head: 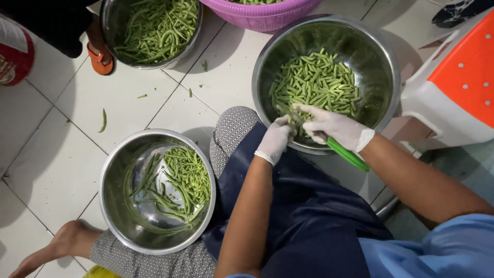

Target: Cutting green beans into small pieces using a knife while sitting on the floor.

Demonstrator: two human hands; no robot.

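My left hand [276, 138] pinches a bean bunch [288, 114] over the steel bowl [383, 62]; my right hand [335, 127] grips a green-handled knife [349, 154], handle pointing down-right toward me.

A red round container [14, 51] with a pale printed label lies at the far left edge

Gloved right hand [337, 128] and left hand [276, 139] cutting beans [316, 82]

Cut beans [316, 82] in bowl [383, 51] — hands [309, 134] above.
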